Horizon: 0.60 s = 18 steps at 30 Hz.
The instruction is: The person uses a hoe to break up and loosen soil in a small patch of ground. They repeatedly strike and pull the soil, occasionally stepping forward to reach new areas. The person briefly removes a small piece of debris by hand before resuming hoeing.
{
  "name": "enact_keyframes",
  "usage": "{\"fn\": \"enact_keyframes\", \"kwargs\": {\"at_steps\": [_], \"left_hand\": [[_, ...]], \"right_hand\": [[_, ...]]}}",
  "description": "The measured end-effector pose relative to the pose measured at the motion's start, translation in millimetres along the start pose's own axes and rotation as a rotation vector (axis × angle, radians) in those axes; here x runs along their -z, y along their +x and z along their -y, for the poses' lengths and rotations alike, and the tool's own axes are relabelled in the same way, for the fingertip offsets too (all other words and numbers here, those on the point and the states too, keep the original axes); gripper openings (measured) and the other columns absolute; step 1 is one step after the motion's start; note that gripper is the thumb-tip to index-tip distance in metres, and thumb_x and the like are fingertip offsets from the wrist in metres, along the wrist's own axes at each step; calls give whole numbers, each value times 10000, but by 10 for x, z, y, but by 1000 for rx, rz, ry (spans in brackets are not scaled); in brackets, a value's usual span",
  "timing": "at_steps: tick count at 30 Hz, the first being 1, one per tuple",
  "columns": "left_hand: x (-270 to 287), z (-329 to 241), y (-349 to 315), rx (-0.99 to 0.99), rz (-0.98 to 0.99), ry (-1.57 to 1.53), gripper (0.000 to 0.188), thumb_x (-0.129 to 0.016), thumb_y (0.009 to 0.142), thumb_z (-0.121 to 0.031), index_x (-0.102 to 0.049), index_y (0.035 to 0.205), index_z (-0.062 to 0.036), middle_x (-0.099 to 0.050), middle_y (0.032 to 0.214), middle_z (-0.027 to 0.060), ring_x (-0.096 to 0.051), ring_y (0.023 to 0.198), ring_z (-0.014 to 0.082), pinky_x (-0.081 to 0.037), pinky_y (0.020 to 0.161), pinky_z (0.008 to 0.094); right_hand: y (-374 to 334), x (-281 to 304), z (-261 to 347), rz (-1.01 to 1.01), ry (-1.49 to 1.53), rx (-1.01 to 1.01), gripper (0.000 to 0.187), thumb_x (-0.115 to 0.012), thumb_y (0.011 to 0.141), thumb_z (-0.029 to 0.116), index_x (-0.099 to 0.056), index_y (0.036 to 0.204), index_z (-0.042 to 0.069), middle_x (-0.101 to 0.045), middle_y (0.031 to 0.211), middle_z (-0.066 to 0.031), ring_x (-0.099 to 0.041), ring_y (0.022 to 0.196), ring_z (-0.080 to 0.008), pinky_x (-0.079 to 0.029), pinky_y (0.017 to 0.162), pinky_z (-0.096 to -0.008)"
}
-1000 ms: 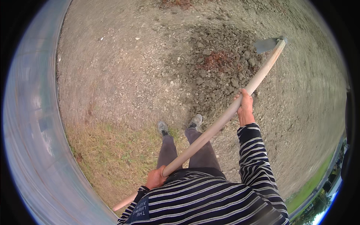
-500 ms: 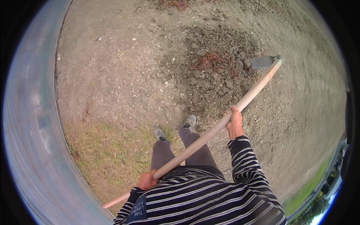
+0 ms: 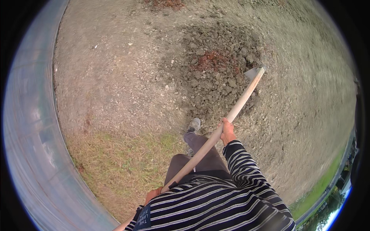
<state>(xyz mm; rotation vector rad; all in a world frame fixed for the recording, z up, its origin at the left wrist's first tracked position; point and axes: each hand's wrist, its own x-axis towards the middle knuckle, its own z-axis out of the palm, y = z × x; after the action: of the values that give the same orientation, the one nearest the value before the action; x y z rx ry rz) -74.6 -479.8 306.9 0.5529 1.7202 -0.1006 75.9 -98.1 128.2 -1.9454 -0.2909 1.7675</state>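
Both my hands grip a long-handled hoe (image 3: 204, 151) that slants across my body from lower left to upper right. My right hand (image 3: 227, 131) is wrapped round the middle of the pale wooden handle. Lower down, beside my waist, my left hand (image 3: 153, 195) closes on the handle, partly hidden by my striped shirt. The grey metal hoe blade (image 3: 252, 73) is at the right edge of a patch of dark, loosened soil (image 3: 216, 90). Reddish-brown material (image 3: 212, 60) lies in the middle of that patch. The blade's lower edge seems to meet the clods.
My right shoe (image 3: 194, 124) stands at the near edge of the dug soil. Dry grass (image 3: 123, 165) grows at my left. A sheet-covered wall (image 3: 34, 127), perhaps plastic, curves along the left side. Another reddish patch (image 3: 165, 4) lies farther off.
The hoe head has come left and slightly nearer, and its blade has turned. My right hand has shifted left and a little down. My left foot has drawn back toward my body.
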Motion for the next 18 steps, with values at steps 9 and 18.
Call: {"fn": "enact_keyframes", "kwargs": {"at_steps": [9, 18], "left_hand": [[-255, -67, 380, -312, -170, -183, 263, -628, 708, -334, -576, 875, -138, -608, 738, 161, -585, 704, 361, -445, 605, 453], [-350, -1010, 971, -608, 263, -593, 409, -672, 675, -210, -556, 1001, 8, -601, 835, 138, -573, 764, 188, -447, 687, 313]], "right_hand": [[-589, 206, 688, 90, 49, 305, 224, -613, 751, 103, -444, 877, 26, -487, 662, -65, -486, 522, -168, -457, 473, -313], [-1164, 291, 1447, 360, 20, 695, 343, -628, 758, 72, -366, 978, 42, -496, 709, -68, -513, 543, -158, -469, 477, -302]]}}
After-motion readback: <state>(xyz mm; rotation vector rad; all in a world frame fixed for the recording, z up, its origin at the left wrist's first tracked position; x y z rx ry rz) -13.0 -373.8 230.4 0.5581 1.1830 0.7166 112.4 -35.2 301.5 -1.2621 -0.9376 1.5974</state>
